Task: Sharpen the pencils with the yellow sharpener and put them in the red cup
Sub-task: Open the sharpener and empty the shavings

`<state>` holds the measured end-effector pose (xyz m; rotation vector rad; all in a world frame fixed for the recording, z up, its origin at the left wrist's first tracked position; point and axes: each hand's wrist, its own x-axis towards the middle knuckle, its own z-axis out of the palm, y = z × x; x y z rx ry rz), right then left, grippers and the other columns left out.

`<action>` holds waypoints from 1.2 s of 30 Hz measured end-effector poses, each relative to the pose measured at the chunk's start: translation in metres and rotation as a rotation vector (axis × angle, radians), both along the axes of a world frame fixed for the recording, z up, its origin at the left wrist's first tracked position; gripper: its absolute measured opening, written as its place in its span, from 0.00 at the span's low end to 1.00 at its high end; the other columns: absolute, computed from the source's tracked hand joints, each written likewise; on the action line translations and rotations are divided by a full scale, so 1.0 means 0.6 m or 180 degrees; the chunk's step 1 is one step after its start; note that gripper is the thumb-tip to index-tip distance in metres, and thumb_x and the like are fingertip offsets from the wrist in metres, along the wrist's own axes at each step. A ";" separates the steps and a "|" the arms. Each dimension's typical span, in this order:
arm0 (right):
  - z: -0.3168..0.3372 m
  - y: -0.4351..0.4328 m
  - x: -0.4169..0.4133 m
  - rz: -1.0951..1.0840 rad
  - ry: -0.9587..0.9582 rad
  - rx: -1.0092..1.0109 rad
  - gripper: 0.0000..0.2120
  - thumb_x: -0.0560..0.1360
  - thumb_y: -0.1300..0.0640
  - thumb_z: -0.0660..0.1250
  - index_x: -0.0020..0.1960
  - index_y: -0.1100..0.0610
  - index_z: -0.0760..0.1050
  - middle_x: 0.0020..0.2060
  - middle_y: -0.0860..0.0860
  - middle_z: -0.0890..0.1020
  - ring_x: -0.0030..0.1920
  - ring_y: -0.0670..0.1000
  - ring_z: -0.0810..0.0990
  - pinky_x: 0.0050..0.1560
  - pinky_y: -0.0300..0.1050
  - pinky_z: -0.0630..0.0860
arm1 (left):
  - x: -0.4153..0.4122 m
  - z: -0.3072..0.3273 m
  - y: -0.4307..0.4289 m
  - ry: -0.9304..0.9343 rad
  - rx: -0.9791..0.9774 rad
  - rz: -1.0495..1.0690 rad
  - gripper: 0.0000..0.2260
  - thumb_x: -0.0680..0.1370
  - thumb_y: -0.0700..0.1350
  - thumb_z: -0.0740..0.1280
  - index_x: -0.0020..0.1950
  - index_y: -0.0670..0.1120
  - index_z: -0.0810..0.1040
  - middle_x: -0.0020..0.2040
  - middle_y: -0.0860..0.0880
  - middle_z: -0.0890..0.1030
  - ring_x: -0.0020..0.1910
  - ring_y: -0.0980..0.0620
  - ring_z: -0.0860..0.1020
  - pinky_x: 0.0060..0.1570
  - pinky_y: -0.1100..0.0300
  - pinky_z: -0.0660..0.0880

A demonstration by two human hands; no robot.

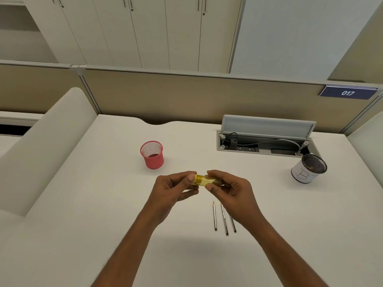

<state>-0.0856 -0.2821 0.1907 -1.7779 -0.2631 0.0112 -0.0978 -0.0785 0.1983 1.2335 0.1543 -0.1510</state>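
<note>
A translucent yellow sharpener is held above the middle of the white desk. My left hand pinches its left end between thumb and fingers. My right hand grips its right end the same way. Three dark pencils lie side by side on the desk just below my right hand, tips pointing away from me; the rightmost is partly hidden by my wrist. The red mesh cup stands upright behind and left of my hands, with nothing seen inside it.
A white-wrapped mesh cup stands at the right. Behind it an open cable tray with plugs and wires is sunk into the desk. A beige partition runs along the back edge, and padded side panels flank the desk.
</note>
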 end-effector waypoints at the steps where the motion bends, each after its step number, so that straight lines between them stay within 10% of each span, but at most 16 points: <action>1: -0.001 -0.001 0.001 -0.0002 0.0031 0.0034 0.16 0.74 0.60 0.76 0.61 0.53 0.83 0.52 0.45 0.87 0.54 0.49 0.85 0.55 0.42 0.82 | 0.000 -0.002 0.001 0.0033 -0.0067 0.0058 0.14 0.74 0.44 0.73 0.57 0.39 0.86 0.52 0.36 0.86 0.50 0.39 0.85 0.51 0.52 0.83; 21: -0.052 0.054 0.081 -0.0006 -0.0030 -0.0196 0.15 0.75 0.64 0.75 0.61 0.56 0.82 0.55 0.48 0.84 0.52 0.47 0.85 0.51 0.37 0.81 | 0.036 -0.059 0.039 0.0129 -0.0096 0.0927 0.14 0.71 0.37 0.77 0.57 0.37 0.84 0.49 0.38 0.87 0.50 0.39 0.87 0.53 0.51 0.84; 36: -0.175 0.156 0.207 0.0104 0.0059 -0.1256 0.13 0.74 0.66 0.74 0.58 0.60 0.84 0.50 0.54 0.83 0.46 0.51 0.83 0.51 0.43 0.80 | 0.115 -0.188 0.094 0.0781 0.1281 0.1547 0.12 0.78 0.50 0.75 0.60 0.50 0.87 0.44 0.53 0.88 0.47 0.51 0.86 0.54 0.52 0.82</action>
